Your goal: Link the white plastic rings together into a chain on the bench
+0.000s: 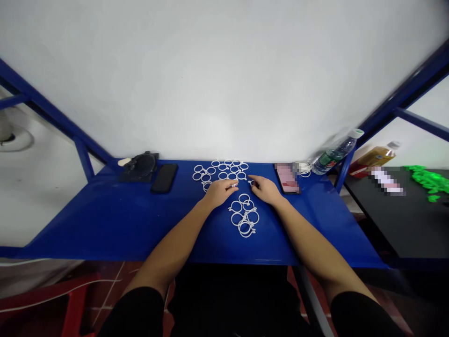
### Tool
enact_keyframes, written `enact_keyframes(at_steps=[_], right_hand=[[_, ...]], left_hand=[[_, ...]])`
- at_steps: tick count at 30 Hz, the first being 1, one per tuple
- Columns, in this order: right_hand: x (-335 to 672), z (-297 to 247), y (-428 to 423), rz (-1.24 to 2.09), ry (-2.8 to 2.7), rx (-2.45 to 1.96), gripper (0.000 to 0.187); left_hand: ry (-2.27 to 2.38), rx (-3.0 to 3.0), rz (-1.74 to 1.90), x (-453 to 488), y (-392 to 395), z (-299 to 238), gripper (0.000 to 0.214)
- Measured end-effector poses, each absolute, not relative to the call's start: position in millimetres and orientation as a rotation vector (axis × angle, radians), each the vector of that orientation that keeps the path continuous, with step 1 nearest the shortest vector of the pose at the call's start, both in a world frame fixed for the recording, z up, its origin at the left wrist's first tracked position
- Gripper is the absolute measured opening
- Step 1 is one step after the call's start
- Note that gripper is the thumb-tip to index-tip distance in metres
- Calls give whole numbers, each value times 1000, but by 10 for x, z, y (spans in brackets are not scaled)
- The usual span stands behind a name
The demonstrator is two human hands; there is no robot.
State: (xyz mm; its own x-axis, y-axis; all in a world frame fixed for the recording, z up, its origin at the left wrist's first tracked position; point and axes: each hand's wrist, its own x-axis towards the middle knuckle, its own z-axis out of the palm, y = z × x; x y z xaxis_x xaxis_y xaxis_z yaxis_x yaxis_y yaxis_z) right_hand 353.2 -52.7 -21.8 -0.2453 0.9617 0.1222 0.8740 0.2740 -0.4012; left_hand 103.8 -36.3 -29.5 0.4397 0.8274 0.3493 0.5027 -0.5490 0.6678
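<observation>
My left hand (220, 192) is closed, thumb and forefinger pinching a small white piece (234, 186) that mostly hides in the fingers. Across a small gap, my right hand (265, 190) is closed on a white plastic ring (251, 182), seen partly at its fingertips. Behind and left of the hands, several white rings (222, 176) lie spread flat, some touching. Nearer my body, between the forearms, a looser cluster of white rings (237, 219) with small clip-like ends lies partly overlapped. All of them rest on the blue table (140, 224).
A black phone (164, 178) and a dark crumpled item (140, 166) lie at left. On the right are a phone with a lit screen (287, 179), a white cable (304, 168) and a tilted water bottle (333, 157). Blue metal bars (82, 157) flank the table; a white wall stands behind.
</observation>
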Motion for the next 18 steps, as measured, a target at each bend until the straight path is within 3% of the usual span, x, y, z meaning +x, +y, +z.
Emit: enact_keyframes(at_steps=[8, 18], right_hand=[[3551, -280, -521, 261, -2342, -1557, 25], [3567, -332, -546, 428, -2201, -1399, 26]], left_hand=[[1094, 2254, 700, 1067, -461, -239, 25], [1419, 2334, 762, 584, -173, -11, 16]])
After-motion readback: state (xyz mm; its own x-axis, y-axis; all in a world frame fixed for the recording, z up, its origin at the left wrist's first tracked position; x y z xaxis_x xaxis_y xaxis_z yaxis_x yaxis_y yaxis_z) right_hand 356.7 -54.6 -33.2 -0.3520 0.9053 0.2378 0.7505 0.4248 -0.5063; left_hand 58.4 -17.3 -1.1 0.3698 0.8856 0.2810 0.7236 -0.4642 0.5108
